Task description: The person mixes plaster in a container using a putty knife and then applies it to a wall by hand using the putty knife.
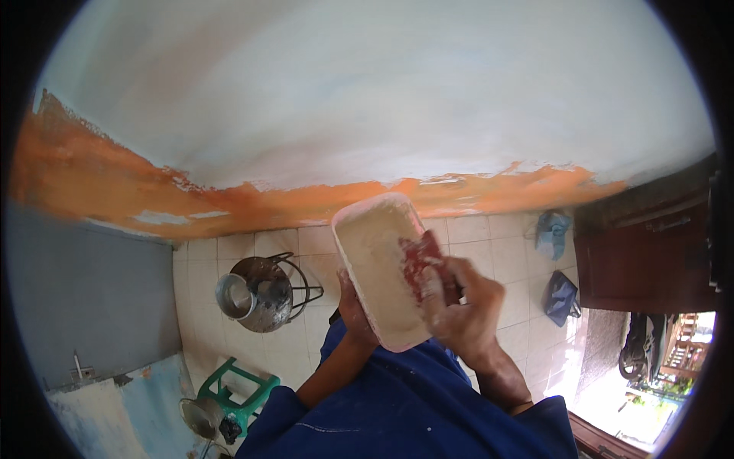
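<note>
My left hand [353, 307] grips the left side of a pale pink rectangular tray [342, 256], its fingers partly hidden behind the rim. Cream-white paste [375, 264] coats the inside of this tray. Pinched between the thumb and fingers of my right hand [468, 307] is a flat red scraper [419, 260], smeared with white. It is held over the tray's right side; whether it touches the paste I cannot tell. Beyond the tray rises a wall, whitish [367, 99] above, with a ragged orange band [283, 205] along its bottom.
On the tiled floor [505, 256], a round stained stool [264, 306] bears a metal pot [235, 296]. A green plastic stool [248, 398] stands nearer, at left. Toward the right are a blue bag [560, 298], a light-blue bag [552, 233], a dark red door [642, 264] and a bright doorway.
</note>
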Available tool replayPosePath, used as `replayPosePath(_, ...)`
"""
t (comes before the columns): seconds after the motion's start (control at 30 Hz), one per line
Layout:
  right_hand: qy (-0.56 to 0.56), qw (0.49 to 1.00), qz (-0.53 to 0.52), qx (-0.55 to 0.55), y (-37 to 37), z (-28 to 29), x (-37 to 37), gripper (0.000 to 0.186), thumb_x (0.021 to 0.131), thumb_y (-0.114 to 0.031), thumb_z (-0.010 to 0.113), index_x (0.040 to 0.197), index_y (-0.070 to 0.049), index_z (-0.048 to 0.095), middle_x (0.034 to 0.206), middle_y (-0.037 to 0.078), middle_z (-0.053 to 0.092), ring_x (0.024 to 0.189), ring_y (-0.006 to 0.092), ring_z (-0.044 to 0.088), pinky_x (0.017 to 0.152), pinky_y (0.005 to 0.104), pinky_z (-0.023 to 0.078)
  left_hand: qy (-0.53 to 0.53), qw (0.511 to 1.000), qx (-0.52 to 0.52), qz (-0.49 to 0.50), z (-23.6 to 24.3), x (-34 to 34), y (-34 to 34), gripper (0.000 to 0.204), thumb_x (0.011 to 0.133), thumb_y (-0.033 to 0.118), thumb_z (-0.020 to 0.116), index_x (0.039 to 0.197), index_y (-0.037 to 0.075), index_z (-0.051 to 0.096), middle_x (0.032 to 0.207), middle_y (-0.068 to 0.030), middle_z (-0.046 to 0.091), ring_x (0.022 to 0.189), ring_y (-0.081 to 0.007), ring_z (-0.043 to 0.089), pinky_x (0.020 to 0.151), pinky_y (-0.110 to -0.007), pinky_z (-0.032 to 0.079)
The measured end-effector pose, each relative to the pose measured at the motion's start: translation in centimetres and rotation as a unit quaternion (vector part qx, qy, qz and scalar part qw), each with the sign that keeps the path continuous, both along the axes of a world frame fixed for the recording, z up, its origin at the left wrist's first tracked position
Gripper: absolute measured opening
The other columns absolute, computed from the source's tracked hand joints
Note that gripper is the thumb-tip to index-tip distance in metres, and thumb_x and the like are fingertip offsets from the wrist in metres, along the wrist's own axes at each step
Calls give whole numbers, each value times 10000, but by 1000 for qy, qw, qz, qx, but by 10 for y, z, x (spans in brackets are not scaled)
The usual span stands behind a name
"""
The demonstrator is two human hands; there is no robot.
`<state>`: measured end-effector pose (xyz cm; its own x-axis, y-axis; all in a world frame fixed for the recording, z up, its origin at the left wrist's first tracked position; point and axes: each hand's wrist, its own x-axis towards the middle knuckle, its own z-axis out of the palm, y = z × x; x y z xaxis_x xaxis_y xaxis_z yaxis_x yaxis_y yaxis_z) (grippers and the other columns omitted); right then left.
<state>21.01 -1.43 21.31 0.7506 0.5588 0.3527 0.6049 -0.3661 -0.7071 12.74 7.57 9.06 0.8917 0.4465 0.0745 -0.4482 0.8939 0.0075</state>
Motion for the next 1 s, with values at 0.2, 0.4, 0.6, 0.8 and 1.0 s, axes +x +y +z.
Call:
replayPosePath(0.2, -106, 990, 71, -68, 25, -18, -6, 131, 766, 12, 649, 896, 15, 631, 707, 177, 628, 575, 324, 636, 494, 363, 499, 142, 989, 33, -19, -1, -25, 18, 687, 979, 564, 294, 1444, 59, 290, 1403, -177, 430, 1251, -321, 477, 1060, -476, 392)
replayPosePath(0.4, 52, 993, 37, -95, 16, -27, -35, 124, 775, -2, 634, 893, 34, 623, 667, 181, 622, 556, 290, 643, 498, 352, 489, 181, 983, 28, -30, -13, -49, 12, 644, 998, 525, 277, 1441, 58, 287, 1393, -176, 440, 1245, -313, 483, 1057, -472, 397)
replayPosePath(0.6, 136, 990, -21, -38, 27, -20, -51, 128, 816, -57, 666, 889, 42, 629, 600, 109, 598, 522, 102, 563, 481, 256, 437, 152, 988, -22, -7, -2, -56, 4, 619, 995, 526, 284, 1421, 82, 352, 1368, -162, 466, 1225, -312, 492, 1046, -470, 398)
replayPosePath(0.8, 75, 997, -30, -15, 16, -15, -51, 145, 788, -42, 654, 921, 16, 648, 666, 175, 646, 558, 254, 671, 505, 312, 504, 131, 988, -78, 16, -15, -77, 0, 699, 976, 583, 255, 1430, 57, 320, 1388, -166, 450, 1222, -316, 505, 1041, -464, 419)
replayPosePath(1.0, -23, 997, 78, -8, 41, -42, -81, 229, 737, -31, 710, 950, 24, 644, 691, 151, 635, 493, 290, 586, 469, 321, 463, 132, 990, -15, 45, -39, -107, 12, 706, 977, 586, 240, 1420, 45, 337, 1354, -185, 481, 1203, -318, 519, 1031, -470, 427)
